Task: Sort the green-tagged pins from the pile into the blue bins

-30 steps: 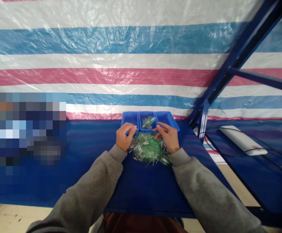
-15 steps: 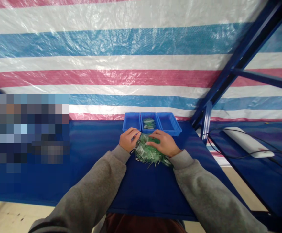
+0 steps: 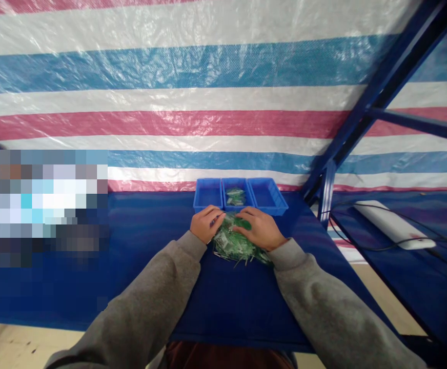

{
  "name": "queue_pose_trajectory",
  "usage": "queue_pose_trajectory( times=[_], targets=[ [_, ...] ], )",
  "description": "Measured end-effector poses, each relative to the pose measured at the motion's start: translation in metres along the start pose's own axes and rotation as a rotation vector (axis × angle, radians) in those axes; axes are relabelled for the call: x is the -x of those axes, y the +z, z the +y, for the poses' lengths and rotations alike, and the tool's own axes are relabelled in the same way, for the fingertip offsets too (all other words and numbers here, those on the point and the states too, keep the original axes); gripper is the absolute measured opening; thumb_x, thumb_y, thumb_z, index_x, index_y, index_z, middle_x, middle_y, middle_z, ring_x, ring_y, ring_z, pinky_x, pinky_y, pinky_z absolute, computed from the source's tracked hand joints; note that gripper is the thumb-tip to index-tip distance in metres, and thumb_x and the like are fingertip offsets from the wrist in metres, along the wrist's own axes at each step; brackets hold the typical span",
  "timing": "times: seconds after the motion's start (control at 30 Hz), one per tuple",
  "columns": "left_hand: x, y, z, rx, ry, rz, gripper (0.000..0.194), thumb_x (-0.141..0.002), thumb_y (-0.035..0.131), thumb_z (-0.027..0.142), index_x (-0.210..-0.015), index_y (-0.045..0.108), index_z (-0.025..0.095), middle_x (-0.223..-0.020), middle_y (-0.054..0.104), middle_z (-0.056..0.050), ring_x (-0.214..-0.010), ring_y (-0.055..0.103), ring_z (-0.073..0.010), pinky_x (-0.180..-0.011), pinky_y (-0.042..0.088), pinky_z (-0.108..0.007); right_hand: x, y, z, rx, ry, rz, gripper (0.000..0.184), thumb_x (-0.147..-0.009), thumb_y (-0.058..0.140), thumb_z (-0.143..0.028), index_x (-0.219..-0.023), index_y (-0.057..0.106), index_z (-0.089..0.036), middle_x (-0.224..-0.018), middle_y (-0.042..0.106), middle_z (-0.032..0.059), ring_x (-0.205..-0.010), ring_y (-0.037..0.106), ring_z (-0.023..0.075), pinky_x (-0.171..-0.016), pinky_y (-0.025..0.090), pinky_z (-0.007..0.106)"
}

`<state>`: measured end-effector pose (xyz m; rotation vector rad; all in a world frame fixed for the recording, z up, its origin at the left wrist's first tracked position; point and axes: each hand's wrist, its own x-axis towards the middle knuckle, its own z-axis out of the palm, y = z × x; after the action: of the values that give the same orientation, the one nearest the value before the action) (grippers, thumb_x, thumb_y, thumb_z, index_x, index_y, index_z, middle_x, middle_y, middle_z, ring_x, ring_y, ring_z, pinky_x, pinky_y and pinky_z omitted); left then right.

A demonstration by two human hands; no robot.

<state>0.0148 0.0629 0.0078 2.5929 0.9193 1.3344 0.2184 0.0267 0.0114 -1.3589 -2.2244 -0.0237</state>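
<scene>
A loose pile of thin green and clear pieces with pale strips (image 3: pixel 239 247) lies on the blue table (image 3: pixel 150 230) in front of me; they are too small to name. Along its left edge is my left hand (image 3: pixel 205 223), fingers curled and thumb drawn close to them. What sits between those fingertips, if anything, is hidden. My right hand (image 3: pixel 264 229) rests over the pile's right side, thumb and fingers apart, with green showing between them. Behind the pile, the middle blue bin (image 3: pixel 239 208) holds a small heap of similar green pieces (image 3: pixel 235 196).
A left blue bin (image 3: pixel 208 193) and a right blue bin (image 3: pixel 267 196) flank the middle one. Striped sheeting (image 3: pixel 208 123) hangs behind. At right are a blue metal frame (image 3: pixel 346 128), a white oblong device (image 3: pixel 392 225) and black cables (image 3: pixel 377 249). A blurred-out area covers the left.
My left hand has shifted very slightly and its thumb and fingers look a little more parted. My right hand stays over the pile almost unmoved. The pile looks much the same.
</scene>
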Motion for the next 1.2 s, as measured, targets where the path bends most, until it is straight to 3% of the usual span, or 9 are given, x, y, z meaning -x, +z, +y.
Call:
queue_pose_trajectory(
  times=[0.23, 0.67, 0.83, 1.0, 1.1, 1.2],
  targets=[
    [-0.001, -0.001, 0.002, -0.012, -0.006, 0.004, 0.020, -0.090, 0.048, 0.025, -0.083, 0.064, 0.015, -0.084, 0.065, -0.007, -0.069, 0.058, -0.0122, -0.068, 0.048, -0.025, -0.001, 0.003, -0.003, -0.004, 0.099, 0.043, 0.040, -0.081, 0.061, -0.046, -0.111, 0.061, -0.020, -0.101, 0.065, 0.0080, -0.095, 0.061, 0.0236, -0.081, 0.048, 0.033],
    [-0.001, 0.002, 0.003, 0.008, 0.000, -0.004, 0.020, -0.089, 0.049, 0.024, -0.080, 0.064, 0.015, -0.083, 0.065, -0.007, -0.066, 0.057, -0.0119, -0.068, 0.048, -0.026, -0.005, 0.015, -0.002, -0.174, 0.233, 0.064, 0.028, -0.078, 0.065, -0.024, -0.106, 0.064, -0.022, -0.083, 0.069, 0.0021, -0.080, 0.063, 0.0201, -0.074, 0.046, 0.031],
    [-0.001, 0.001, 0.003, 0.030, 0.002, 0.051, 0.020, -0.090, 0.048, 0.025, -0.082, 0.064, 0.016, -0.085, 0.065, -0.007, -0.071, 0.059, -0.0129, -0.070, 0.049, -0.026, -0.004, 0.017, -0.003, -0.245, 0.268, 0.162, 0.026, -0.078, 0.063, -0.022, -0.104, 0.065, -0.021, -0.081, 0.069, 0.0013, -0.071, 0.061, 0.0183, -0.069, 0.046, 0.030],
    [-0.008, -0.005, 0.007, 0.068, -0.090, 0.122, 0.019, -0.090, 0.049, 0.026, -0.098, 0.064, 0.017, -0.098, 0.064, -0.009, -0.088, 0.060, -0.0164, -0.080, 0.050, -0.030, -0.008, 0.007, -0.003, -0.331, 0.231, 0.347, 0.019, -0.084, 0.057, -0.026, -0.099, 0.067, -0.020, -0.079, 0.066, 0.0032, -0.062, 0.055, 0.0154, -0.064, 0.045, 0.029],
    [-0.017, -0.005, 0.012, 0.101, -0.145, 0.121, 0.029, -0.089, 0.051, 0.029, -0.116, 0.058, 0.019, -0.114, 0.060, -0.010, -0.107, 0.056, -0.0203, -0.088, 0.049, -0.034, -0.015, -0.005, -0.003, -0.381, 0.219, 0.414, 0.017, -0.085, 0.055, -0.029, -0.089, 0.069, -0.020, -0.083, 0.066, 0.0044, -0.063, 0.055, 0.0148, -0.061, 0.044, 0.029],
    [-0.026, -0.001, 0.015, 0.167, -0.179, 0.085, 0.041, -0.087, 0.056, 0.032, -0.126, 0.051, 0.021, -0.124, 0.057, -0.010, -0.112, 0.054, -0.0213, -0.090, 0.048, -0.035, -0.022, -0.014, -0.002, -0.407, 0.217, 0.434, 0.017, -0.085, 0.055, -0.031, -0.082, 0.067, -0.019, -0.083, 0.066, 0.0042, -0.066, 0.057, 0.0152, -0.060, 0.044, 0.028]
  ],
)
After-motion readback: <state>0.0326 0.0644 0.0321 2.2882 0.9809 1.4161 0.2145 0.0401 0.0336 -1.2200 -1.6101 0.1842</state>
